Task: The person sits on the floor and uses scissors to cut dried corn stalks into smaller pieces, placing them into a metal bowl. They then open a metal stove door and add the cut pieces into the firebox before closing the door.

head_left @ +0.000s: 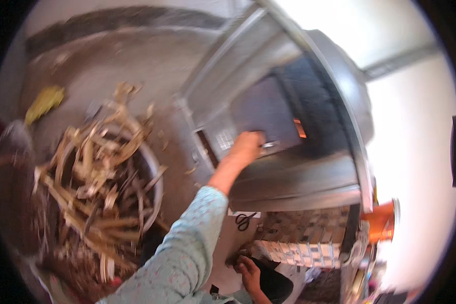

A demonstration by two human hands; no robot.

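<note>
My left hand (pixel 247 145), in a pale teal patterned sleeve, reaches across to a metal stove (pixel 309 177). Its fingers are closed round the small silver handle (pixel 271 145) of a flat grey stove door (pixel 263 109). Orange fire glow (pixel 300 127) shows just right of the door, beside a dark area. Low at the right of my sleeve, my right hand (pixel 249 275) rests by my dark-trousered knee with curled fingers. What it holds, if anything, I cannot make out.
At left a round basin (pixel 154 177) is heaped with dry sticks and husks (pixel 99 162). A yellow crumpled thing (pixel 44 104) lies on the floor beyond. Black-handled scissors (pixel 244 221) lie beside a tiled brick block (pixel 301 238). An orange bucket (pixel 382 221) stands at right.
</note>
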